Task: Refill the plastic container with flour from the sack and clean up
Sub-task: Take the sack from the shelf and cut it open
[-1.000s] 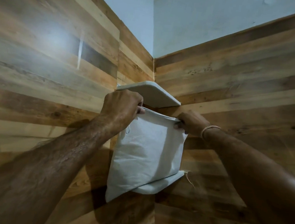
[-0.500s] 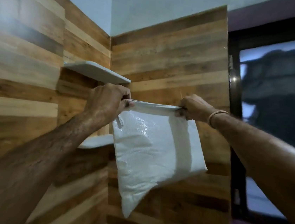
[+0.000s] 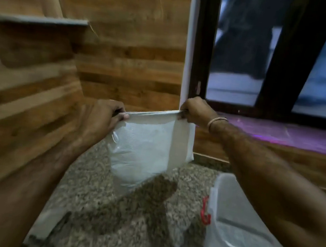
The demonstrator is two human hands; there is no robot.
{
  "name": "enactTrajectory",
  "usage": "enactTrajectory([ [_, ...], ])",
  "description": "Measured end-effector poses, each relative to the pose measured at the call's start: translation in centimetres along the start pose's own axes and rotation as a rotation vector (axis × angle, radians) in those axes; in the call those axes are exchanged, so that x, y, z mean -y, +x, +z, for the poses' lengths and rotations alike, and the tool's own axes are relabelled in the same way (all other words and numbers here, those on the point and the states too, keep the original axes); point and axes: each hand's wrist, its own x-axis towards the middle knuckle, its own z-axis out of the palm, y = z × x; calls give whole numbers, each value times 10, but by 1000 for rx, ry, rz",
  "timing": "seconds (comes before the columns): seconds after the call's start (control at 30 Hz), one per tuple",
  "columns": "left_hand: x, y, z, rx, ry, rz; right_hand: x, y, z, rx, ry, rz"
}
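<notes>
A white sack (image 3: 149,142) is held by its top edge between 2 hands, in front of a wood-panelled wall (image 3: 128,62). The left corner of the top edge is gripped by the left hand (image 3: 102,116), whose fingers are curled over the folded rim with the thumb pressed against it. The right corner is pinched by the right hand (image 3: 195,109), fingers closed tightly round the edge, and a thin band (image 3: 217,121) is worn on that wrist. The top edge is pulled taut between the 2 grips, and the sack hangs below them, bulging and tilted so that 1 lower corner points down toward a speckled stone surface (image 3: 93,192). A dark shadow is cast on that surface just right of the corner; whether the corner touches the stone cannot be told. The plastic container (image 3: 246,240), translucent and open at the top, is seen near and to the right of the sack, partly hidden by the right forearm, with a red latch (image 3: 205,213) on its left side. A grey shelf (image 3: 37,20) is fixed to the wall at far left. At far right a dark window frame (image 3: 204,46) is seen above a purple-lit sill (image 3: 290,137). Much of the scene is blurred.
</notes>
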Motion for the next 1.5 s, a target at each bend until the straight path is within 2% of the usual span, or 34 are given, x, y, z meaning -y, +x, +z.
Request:
enactTrajectory([
  [0.17,3,-74,42,141,23,-112,4,-42,62,108,-19,12],
  [0.3,1,-129,49,119,139,-188,18,-59,96,158,5,-20],
  [0.37,1,-156,55,130,119,-215,23,-67,117,197,12,-20],
  [0.5,13,-199,74,286,39,-323,32,-88,163,305,14,-21],
  [0.7,39,-228,76,282,-75,-409,48,-110,190,138,-6,-18],
  [0.8,52,-232,65,327,-133,-450,68,-132,192,36,169,-7],
  [1.07,58,-212,37,385,-239,-490,154,-168,218,78,424,-184],
  [1.23,46,-194,38,312,-510,-487,194,-173,226,31,558,-155],
  [1.33,43,-187,37,253,-558,-440,205,-172,228,6,719,-87],
  [1.4,43,-188,39,244,-615,-428,208,-172,227,13,760,-60],
  [1.5,47,-199,42,262,-824,-420,212,-173,225,25,795,-17],
])
